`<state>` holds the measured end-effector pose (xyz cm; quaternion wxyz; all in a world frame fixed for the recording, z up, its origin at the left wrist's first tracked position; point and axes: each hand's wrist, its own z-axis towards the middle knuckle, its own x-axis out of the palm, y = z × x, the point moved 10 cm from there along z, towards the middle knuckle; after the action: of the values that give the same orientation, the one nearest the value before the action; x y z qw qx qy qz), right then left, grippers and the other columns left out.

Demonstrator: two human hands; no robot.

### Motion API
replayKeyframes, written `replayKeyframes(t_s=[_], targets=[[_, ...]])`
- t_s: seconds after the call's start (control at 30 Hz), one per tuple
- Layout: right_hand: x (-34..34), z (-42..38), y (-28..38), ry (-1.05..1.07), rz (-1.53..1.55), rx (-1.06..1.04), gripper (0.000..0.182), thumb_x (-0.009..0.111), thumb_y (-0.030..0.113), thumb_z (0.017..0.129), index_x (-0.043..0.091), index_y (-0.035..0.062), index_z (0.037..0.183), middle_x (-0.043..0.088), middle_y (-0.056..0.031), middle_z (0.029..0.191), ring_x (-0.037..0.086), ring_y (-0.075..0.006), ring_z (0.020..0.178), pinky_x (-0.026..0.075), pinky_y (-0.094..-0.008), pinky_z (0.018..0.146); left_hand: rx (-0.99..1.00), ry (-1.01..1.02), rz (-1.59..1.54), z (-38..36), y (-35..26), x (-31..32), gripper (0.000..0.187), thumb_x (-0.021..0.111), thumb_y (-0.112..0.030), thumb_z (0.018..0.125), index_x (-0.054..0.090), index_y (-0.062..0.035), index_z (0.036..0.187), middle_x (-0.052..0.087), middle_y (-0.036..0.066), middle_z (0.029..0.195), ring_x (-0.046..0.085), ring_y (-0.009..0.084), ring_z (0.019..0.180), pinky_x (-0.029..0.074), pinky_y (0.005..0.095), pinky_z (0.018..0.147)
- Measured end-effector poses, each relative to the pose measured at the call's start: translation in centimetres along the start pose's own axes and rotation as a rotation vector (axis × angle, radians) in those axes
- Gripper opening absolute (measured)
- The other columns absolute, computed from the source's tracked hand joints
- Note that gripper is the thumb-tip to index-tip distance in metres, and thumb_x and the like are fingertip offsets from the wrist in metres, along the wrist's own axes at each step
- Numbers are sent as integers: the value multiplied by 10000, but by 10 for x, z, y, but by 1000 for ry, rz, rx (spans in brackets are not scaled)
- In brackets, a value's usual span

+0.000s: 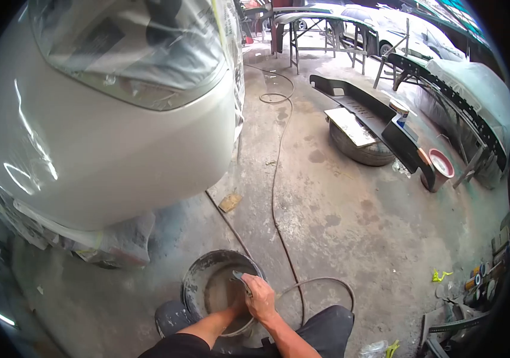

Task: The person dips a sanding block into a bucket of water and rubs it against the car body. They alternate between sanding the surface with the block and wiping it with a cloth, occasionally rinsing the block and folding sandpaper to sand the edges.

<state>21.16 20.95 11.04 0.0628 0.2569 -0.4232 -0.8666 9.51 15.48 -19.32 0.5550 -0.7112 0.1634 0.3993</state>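
The person's two forearms (pixel 294 339) come in closest, reaching over a dark, scuffed bucket (pixel 193 292) between the knees (pixel 328 327). On the left, a pale vehicle body (pixel 130 158) carries clear plastic film (pixel 147 56) (rather wrinkled, too). Near the middle, the left hand (pixel 238 304) is low inside the bucket, partly hidden by the other; whether it is open or closed I cannot tell. The right hand (pixel 260 296) is closed on a small grey piece (pixel 239 276) above the bucket's opening. Just right, a hose (pixel 274 185) winds to the far floor (pixel 338 197). Farther right, a black bumper (pixel 380 116) and a white board (pixel 350 126) lie over a tyre (pixel 357 148), with a reddish pail (pixel 443 170) by the bumper's near end.
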Motion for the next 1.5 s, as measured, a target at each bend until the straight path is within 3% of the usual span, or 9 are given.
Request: replayKeyframes(t_s=[0.27, 0.43, 0.53, 0.7, 0.8, 0.97, 1.13, 1.33, 1.5], targets=[[-7, -7, -17, -99, 143, 128, 344, 613, -54, 903, 661, 3, 1238, 700, -216, 1198, 684, -392, 1109, 542, -423, 955, 106, -15, -11, 12, -32, -69, 428, 702, -189, 819, 680, -51, 1223, 697, 197, 1234, 657, 390, 1140, 507, 466, 999], [-47, 49, 10, -415, 302, 231, 328, 542, -37, 1005, 629, -26, 1322, 702, -208, 1220, 684, -313, 1145, 514, -370, 976, 176, -209, -71, 13, -179, -317, 451, 766, -113, 804, 694, -79, 1248, 724, 132, 1146, 682, 287, 1090, 527, 404, 964], [-58, 118, 51, -614, 323, 48, 440, 550, -91, 942, 595, -18, 1374, 664, -231, 1284, 645, -374, 1206, 500, -423, 1023, 643, -364, 403, -11, -325, -478, 409, 794, -13, 711, 694, -119, 1093, 710, 83, 991, 681, 295, 920, 536, 391, 857], [-64, 216, 166, -851, 192, -401, 531, 546, -38, 959, 472, -43, 1485, 490, -246, 1510, 474, -390, 1411, 393, -477, 1155, 1075, -669, 1323, -33, -455, -615, 634, 780, -6, 690, 677, -202, 1284, 614, 69, 1072, 591, 285, 944, 468, 449, 840], [0, 239, 169, -748, 124, -362, 597, 542, 68, 996, 357, -44, 1553, 330, -272, 1614, 323, -427, 1504, 286, -520, 1218, 1148, -633, 1486, -17, -470, -624, 559, 815, -200, 778, 661, -248, 1313, 587, 63, 1285, 531, 295, 1204, 391, 495, 1096], [84, 207, 121, -635, 75, -281, 646, 526, 220, 1039, 292, -48, 1578, 235, -295, 1649, 226, -469, 1532, 178, -548, 1246, 1348, -684, 1452, -6, -432, -618, 419, 791, -326, 833, 710, -213, 1228, 543, 72, 1403, 446, 330, 1320, 357, 559, 1153], [-31, 284, 202, -813, 58, -379, 648, 502, 254, 1054, 287, -68, 1573, 228, -310, 1647, 199, -455, 1546, 145, -558, 1248, 1376, -753, 1404, -3, -428, -620, 338, 772, -276, 845, 731, -209, 1174, 557, 60, 1386, 450, 339, 1314, 369, 556, 1144], [43, 215, 138, -741, 118, -308, 652, 542, 287, 1046, 327, -37, 1570, 288, -252, 1648, 248, -444, 1535, 169, -570, 1238, 1366, -810, 1393, -8, -428, -619, 304, 743, -328, 871, 741, -236, 1161, 571, 32, 1372, 464, 302, 1316, 335, 541, 1175], [-21, 267, 182, -822, 115, -329, 658, 553, 287, 1042, 328, -28, 1574, 282, -255, 1650, 255, -428, 1537, 157, -560, 1241, 1371, -822, 1388, -5, -428, -619, 306, 744, -325, 869, 740, -233, 1160, 569, 32, 1376, 456, 305, 1324, 340, 548, 1172]])
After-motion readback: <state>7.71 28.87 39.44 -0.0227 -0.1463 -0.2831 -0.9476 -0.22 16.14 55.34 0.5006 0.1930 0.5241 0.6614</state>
